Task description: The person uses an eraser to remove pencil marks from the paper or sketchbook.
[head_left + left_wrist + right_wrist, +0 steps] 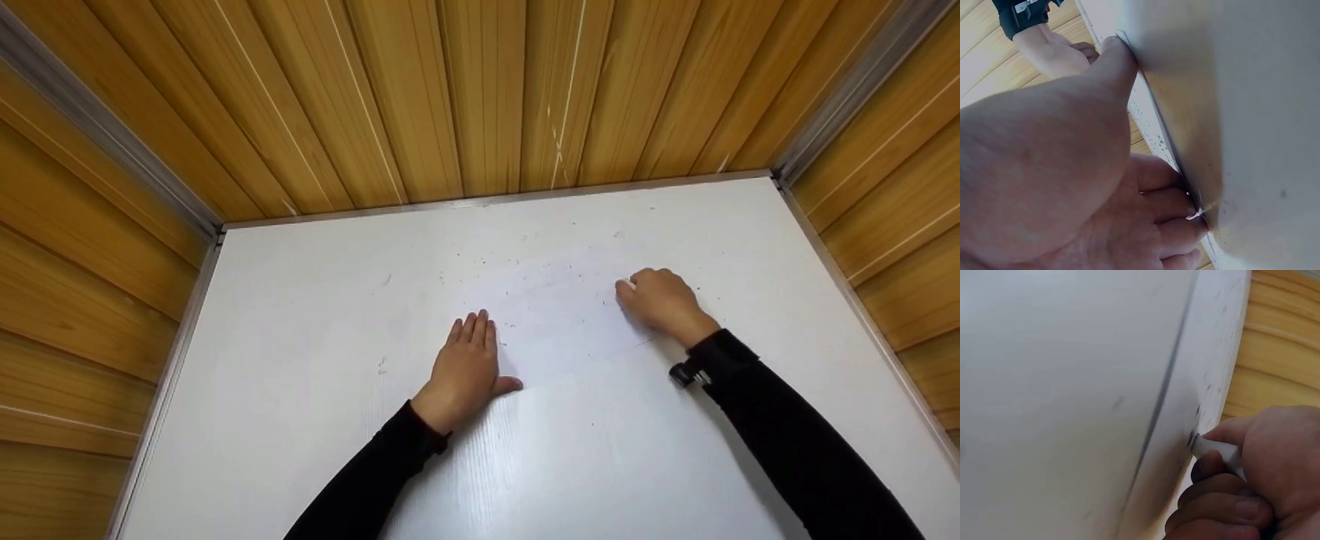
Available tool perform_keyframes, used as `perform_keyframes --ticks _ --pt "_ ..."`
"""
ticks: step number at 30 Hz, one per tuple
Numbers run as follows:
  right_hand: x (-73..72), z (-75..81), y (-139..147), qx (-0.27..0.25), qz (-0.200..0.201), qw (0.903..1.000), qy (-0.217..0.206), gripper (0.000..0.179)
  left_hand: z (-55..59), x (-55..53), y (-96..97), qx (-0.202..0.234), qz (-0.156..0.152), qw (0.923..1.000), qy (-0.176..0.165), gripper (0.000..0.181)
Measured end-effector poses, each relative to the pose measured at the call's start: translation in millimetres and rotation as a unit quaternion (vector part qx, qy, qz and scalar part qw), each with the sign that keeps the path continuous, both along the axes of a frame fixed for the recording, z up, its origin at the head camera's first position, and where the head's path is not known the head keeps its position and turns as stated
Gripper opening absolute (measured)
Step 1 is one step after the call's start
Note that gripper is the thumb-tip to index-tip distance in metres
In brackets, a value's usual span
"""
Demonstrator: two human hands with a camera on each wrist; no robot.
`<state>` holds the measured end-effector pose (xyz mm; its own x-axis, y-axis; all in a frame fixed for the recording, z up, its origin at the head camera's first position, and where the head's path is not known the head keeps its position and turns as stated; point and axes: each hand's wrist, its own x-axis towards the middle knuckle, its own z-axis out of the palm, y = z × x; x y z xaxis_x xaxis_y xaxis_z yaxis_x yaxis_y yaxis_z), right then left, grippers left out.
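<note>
A white sheet of paper lies on the white table, dotted with small dark crumbs. My left hand presses flat on the sheet's left side, fingers straight and thumb spread out along its near edge. At the sheet's right side my right hand pinches a white eraser between thumb and curled fingers. In the right wrist view the eraser's darkened tip meets the paper, with dark crumbs beside it. Most of the eraser is hidden inside the hand.
Dark crumbs and faint smudges are scattered over the tabletop around the sheet. Wood-patterned panels border the table at the back and both sides. Black sleeves cover both forearms, and a dark strap with a small device sits at the right wrist.
</note>
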<state>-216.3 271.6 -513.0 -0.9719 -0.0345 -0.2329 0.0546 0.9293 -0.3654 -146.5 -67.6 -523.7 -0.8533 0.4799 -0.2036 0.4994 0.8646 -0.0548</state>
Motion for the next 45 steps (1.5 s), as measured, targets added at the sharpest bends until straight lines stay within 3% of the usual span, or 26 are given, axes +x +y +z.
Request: perform_keyframes --ticks 4,8,13,17,22,26,29,34,37,41,45 --pt "2.8 0.2 -3 0.014 -0.004 0.9999 -0.001 0.06 -1.7 3.7 -0.8 0.001 -0.001 1.0 -0.004 0.113" --pt "6.7 -1.9 -26 0.006 0.005 0.9999 0.01 0.057 -2.1 3.5 -0.8 0.002 -0.005 1.0 -0.004 0.113" --pt "10.9 -1.3 -89 -0.018 0.061 0.9978 0.017 0.054 -0.4 0.6 -2.2 -0.001 -0.009 0.9999 0.005 0.113" --pt "11.9 2.9 -151 -0.009 0.11 0.9938 0.011 0.052 -1.1 -0.9 -3.3 0.006 -0.011 0.9999 0.004 0.113" --pt "8.5 -8.3 -188 0.017 0.12 0.9925 0.016 0.049 -6.7 1.8 -0.9 0.005 -0.013 0.9999 -0.01 0.115" --pt "1.0 -17.1 -166 0.023 0.114 0.9931 0.015 0.051 -8.2 2.3 2.9 -0.004 -0.009 0.9999 -0.013 0.115" --pt "-8.7 -15.2 -124 0.013 0.095 0.9954 0.007 0.055 -7.5 0.6 4.3 -0.011 -0.007 0.9999 -0.007 0.114" --pt "-24.2 -7.6 -40 0.012 0.024 0.9996 -0.011 0.06 -7.7 -4.4 5.8 -0.016 -0.007 0.9998 -0.01 0.113" --pt "-30.9 -5.8 -10 0.019 0.0 0.9998 -0.011 0.061 -7.4 -7.5 5.9 -0.013 -0.007 0.9998 -0.009 0.113" --pt "-34.7 -6.5 -5 0.021 -0.003 0.9997 -0.007 0.061 -9.8 -9.7 4.6 -0.009 -0.011 0.9999 -0.001 0.113" --pt "-25.6 -4.1 -29 0.014 0.012 0.9998 0.005 0.059 -12.0 -7.6 3.2 -0.003 -0.017 0.9999 0.002 0.113"
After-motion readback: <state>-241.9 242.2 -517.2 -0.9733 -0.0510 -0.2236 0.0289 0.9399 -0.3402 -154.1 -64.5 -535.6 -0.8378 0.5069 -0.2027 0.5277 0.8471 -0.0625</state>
